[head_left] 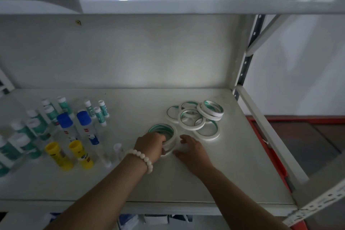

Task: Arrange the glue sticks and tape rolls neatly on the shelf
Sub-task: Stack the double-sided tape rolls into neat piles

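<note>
On the white shelf board (186, 183) a small stack of white tape rolls (169, 132) with green inner rims stands mid-shelf. My left hand (150, 145), with a white bead bracelet on its wrist, grips the stack's near left edge. My right hand (194, 148) lies just right of the stack, fingers spread, holding nothing. Behind it, a loose pile of tape rolls (197, 117) overlaps untidily. On the left stand glue sticks in rows: green-and-white ones (101, 111), two blue-capped bottles (84, 119) and two yellow sticks (80, 152).
The shelf's back wall rises behind. A grey perforated upright (244, 67) and a side rail bound the right end. The upper shelf's underside hangs overhead. A clear small tube (118, 150) stands near my left wrist. Packages show under the shelf's front edge.
</note>
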